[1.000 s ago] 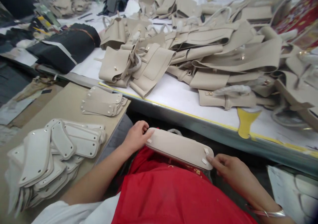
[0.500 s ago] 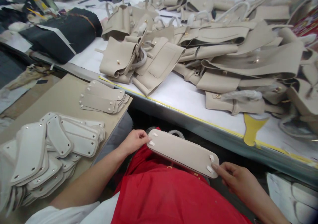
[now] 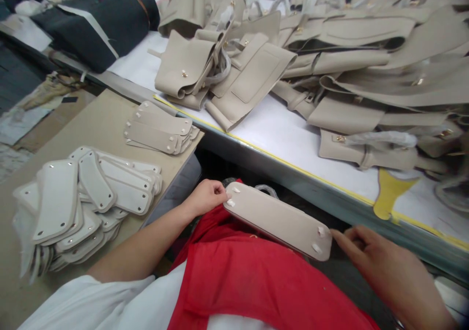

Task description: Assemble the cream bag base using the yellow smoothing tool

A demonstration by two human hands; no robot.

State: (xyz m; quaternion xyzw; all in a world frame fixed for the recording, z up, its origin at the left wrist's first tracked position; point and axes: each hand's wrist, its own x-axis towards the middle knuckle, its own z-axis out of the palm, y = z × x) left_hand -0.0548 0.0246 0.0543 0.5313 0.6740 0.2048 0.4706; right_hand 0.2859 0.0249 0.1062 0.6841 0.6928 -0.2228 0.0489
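Observation:
A long beige leather panel with rounded ends (image 3: pixel 274 217), probably a bag's base, lies slanted over my lap. White tabs stick up near both its ends. My left hand (image 3: pixel 208 196) is closed in a pinch at the left end, by the tabs there. At the right end, my right hand (image 3: pixel 381 261) has its fingertips together at the panel's edge, beside a white tab. The hand is slightly blurred, and fingers under the edge are hidden. A plastic-wrapped handle (image 3: pixel 267 190) shows behind the panel.
Left on a board (image 3: pixel 91 115) lie a stack of beige panels with tabs (image 3: pixel 157 130) and a heap of whitish studded panels (image 3: pixel 54 203). Across the worktable edge (image 3: pixel 271 161) are beige bag parts (image 3: pixel 252 76), a yellow scraper-like piece (image 3: pixel 390 193) and a black bundle (image 3: pixel 98 22).
My right hand's fingertips have slid from on top of the panel, near the lower tab, outward to its right edge. My left hand keeps its pinch. The view has tilted down somewhat.

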